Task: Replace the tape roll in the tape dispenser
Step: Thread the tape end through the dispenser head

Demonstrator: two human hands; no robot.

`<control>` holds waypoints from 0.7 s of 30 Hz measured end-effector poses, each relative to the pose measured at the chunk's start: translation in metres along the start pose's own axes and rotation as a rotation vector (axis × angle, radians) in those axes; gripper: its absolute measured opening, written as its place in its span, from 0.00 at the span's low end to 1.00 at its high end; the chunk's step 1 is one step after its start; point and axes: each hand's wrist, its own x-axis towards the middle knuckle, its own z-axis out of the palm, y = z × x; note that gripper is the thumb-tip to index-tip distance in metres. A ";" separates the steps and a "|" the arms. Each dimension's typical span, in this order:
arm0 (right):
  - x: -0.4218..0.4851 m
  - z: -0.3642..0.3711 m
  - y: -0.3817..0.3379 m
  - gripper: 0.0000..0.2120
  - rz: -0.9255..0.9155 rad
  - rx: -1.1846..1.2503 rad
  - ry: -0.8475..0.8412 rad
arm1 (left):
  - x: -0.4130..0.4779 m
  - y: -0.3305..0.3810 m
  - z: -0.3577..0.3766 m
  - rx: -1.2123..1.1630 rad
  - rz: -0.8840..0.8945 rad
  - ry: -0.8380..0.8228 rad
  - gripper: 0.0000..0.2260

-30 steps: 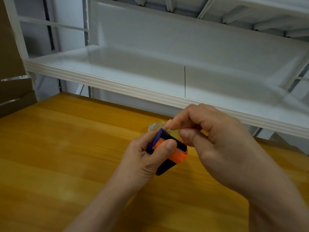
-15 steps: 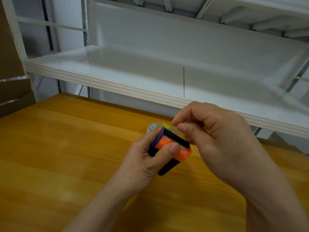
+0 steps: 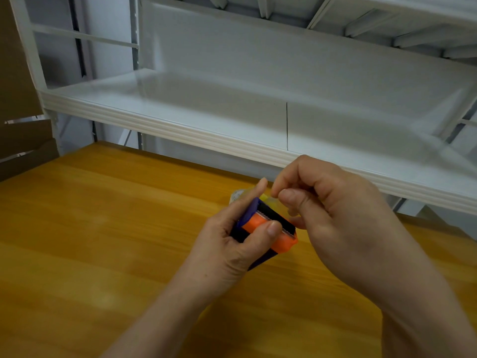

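My left hand point(image 3: 232, 244) grips a small tape dispenser point(image 3: 281, 240) with an orange front, a dark purple body and a black serrated cutter along its top; the thumb lies across the orange part. My right hand point(image 3: 335, 218) hovers just right of and above it, thumb and forefinger pinched on the end of a clear, yellowish tape strip point(image 3: 269, 201) coming out behind the cutter. The tape roll itself is mostly hidden inside the dispenser and behind my fingers. A small clear piece point(image 3: 236, 196) shows on the table beyond the dispenser.
An orange-brown wooden table point(image 3: 103, 241) lies under both hands. A white metal shelf point(image 3: 206, 120) runs across the back, its lip just above my right hand. Brown cardboard point(image 3: 23, 140) stands at the far left.
My right hand has shifted slightly up and right, drawing the tape end out over the cutter. The left hand has tilted the dispenser a little.
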 end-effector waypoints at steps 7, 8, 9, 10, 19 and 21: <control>-0.001 -0.007 -0.002 0.05 -0.008 -0.006 0.023 | 0.000 -0.004 0.001 0.000 0.011 0.025 0.27; -0.001 -0.007 -0.002 0.04 -0.007 -0.001 0.038 | 0.000 -0.003 0.001 -0.007 0.004 0.024 0.27; -0.001 -0.007 -0.001 0.04 -0.002 0.008 0.050 | -0.001 -0.002 0.002 -0.014 -0.004 0.019 0.26; -0.001 -0.008 0.000 0.04 0.005 0.017 0.059 | -0.001 -0.001 0.003 -0.021 -0.010 0.013 0.26; -0.001 -0.007 -0.001 0.05 0.036 -0.022 0.054 | 0.001 0.000 0.004 -0.049 -0.039 0.000 0.27; -0.001 -0.007 -0.003 0.05 0.040 -0.051 0.040 | 0.001 -0.001 0.004 -0.047 -0.042 -0.002 0.26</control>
